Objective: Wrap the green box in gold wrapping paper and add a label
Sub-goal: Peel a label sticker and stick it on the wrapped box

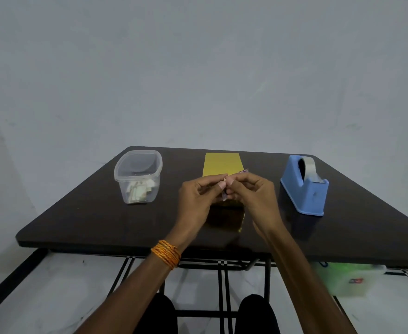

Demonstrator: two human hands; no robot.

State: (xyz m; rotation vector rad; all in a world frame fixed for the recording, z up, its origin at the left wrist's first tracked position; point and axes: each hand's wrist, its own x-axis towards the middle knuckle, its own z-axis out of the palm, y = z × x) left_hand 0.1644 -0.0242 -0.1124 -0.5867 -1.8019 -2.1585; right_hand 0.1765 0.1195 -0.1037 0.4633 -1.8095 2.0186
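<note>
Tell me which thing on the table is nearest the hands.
The gold-wrapped box, in the middle under the left hand and right hand; the clear tub stands off to the left, the blue tape dispenser off to the right.

bare plain room, home or studio unclear: grey wall (198, 68), small dark table (97, 213), pale floor (65, 285).

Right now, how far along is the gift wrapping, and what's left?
Wrapping looks done: the box shows only gold paper, no green. In hand: the left hand and right hand both pinch a small label above it, possibly peeling its backing. Left: sticking the label onto the box; none shows on its top yet.
</note>
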